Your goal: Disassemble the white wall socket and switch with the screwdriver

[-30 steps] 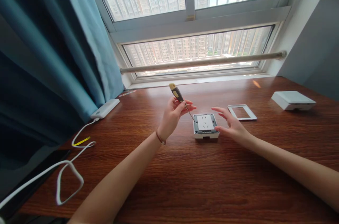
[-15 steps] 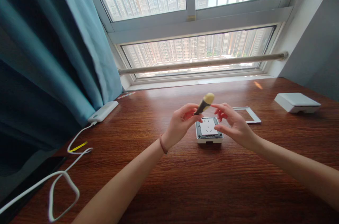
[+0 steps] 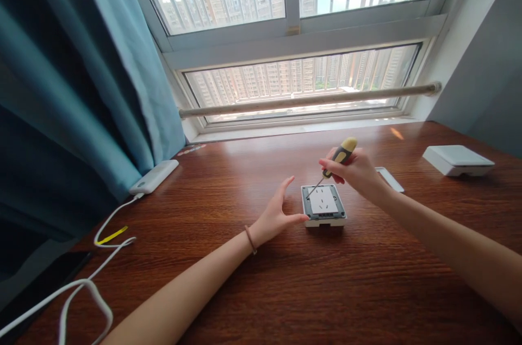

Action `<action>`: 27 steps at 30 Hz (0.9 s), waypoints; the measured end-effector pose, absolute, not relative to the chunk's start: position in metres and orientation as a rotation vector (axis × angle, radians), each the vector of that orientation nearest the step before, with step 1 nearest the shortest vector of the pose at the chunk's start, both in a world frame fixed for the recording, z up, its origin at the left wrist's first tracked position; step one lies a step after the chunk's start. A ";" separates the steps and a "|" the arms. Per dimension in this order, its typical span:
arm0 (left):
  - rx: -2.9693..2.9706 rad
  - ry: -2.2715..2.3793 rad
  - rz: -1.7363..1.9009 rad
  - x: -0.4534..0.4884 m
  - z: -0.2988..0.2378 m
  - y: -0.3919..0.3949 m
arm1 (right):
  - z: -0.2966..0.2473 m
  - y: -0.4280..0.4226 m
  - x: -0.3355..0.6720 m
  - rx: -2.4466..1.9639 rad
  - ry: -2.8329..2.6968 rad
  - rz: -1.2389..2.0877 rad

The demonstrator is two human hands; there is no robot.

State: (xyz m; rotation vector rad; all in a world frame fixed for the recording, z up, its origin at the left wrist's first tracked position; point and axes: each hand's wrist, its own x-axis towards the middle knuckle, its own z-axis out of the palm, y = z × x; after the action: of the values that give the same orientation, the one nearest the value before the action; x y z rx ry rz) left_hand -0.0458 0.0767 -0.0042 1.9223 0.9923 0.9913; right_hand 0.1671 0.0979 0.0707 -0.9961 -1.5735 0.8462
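Note:
A wall socket module (image 3: pixel 324 204) with a white face and grey frame lies flat on the wooden table (image 3: pixel 293 279). My right hand (image 3: pixel 359 173) is closed round a screwdriver (image 3: pixel 336 162) with a yellow and black handle; its tip points down at the socket's upper left corner. My left hand (image 3: pixel 275 215) is open, with its fingers resting against the socket's left side. A white cover frame (image 3: pixel 391 179) lies just behind my right hand, partly hidden by it.
A white box (image 3: pixel 457 160) sits at the far right. At the left lie a white power bank (image 3: pixel 154 176) with a white cable (image 3: pixel 81 285) and a dark phone (image 3: pixel 41 285). A teal curtain (image 3: pixel 81 73) hangs beside the window.
The screwdriver passed from my left hand to my right hand. My left hand dropped to the socket's left side, and the screwdriver tip now points at the socket.

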 end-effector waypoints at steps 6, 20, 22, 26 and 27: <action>2.004 0.921 0.805 -0.045 -0.007 0.077 | 0.062 0.100 0.166 -1.084 -1.705 0.715; 2.106 0.909 0.723 -0.043 -0.007 0.079 | 0.059 0.097 0.160 -0.876 -1.737 0.734; 2.145 0.901 0.711 -0.044 -0.007 0.080 | 0.058 0.098 0.160 -0.842 -1.771 0.783; 2.178 0.910 0.696 -0.044 -0.006 0.081 | 0.066 0.097 0.167 -0.798 -1.938 0.814; 2.179 0.910 0.698 -0.044 -0.006 0.081 | 0.069 0.096 0.169 -0.784 -1.973 0.842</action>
State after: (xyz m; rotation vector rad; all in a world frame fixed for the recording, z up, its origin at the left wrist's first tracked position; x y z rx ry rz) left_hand -0.0443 0.0808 -0.0060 2.1793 0.9101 0.6978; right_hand 0.1692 0.0959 0.0693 -0.7841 -1.9728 0.8423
